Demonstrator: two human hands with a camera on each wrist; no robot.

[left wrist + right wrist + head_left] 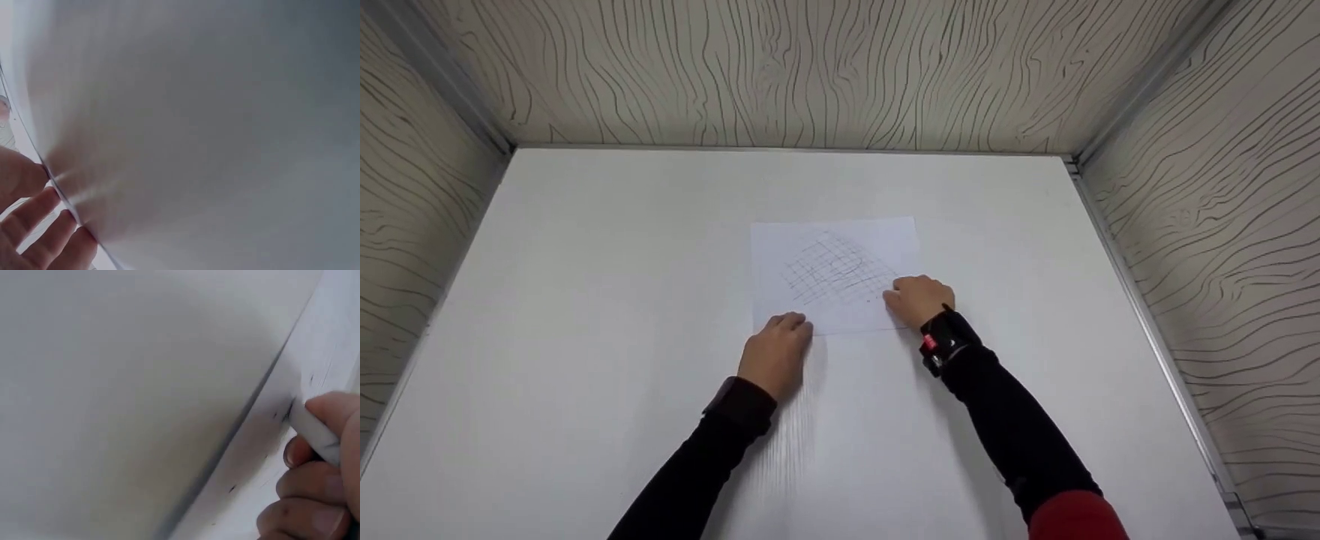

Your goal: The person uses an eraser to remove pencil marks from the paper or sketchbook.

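a: what is each hand doing at the sheet (pixel 834 274)?

b: the left hand (pixel 775 355) rests at the sheet's near left corner, fingers fairly straight and lying on the edge, holding nothing. in the left wrist view the fingers (pixel 42 230) lie relaxed along that edge.

a: and the right hand (pixel 919 300)?

b: it sits at the sheet's near right corner, fingers curled. in the right wrist view it pinches a small pale stick (pixel 315 432) whose tip touches the paper (an eraser or pencil, i can't tell which).

a: where is the sheet itself?

b: flat on the white table (pixel 585 300), and both hands sit at its near edge. the grid sketch (pixel 836 274) is in the sheet's middle, just beyond the right hand and well beyond the left.

a: how would you do this step well?

b: i'd judge the work is on the marks near the right corner. keep the left fingers pressing flat so the sheet can't slide or buckle. keep the strokes short and light, and pull away from the pinned edge rather than toward it, or the thin paper may wrinkle. the left hand is well apart from the tip; moving it closer along the near edge would hold that corner better.
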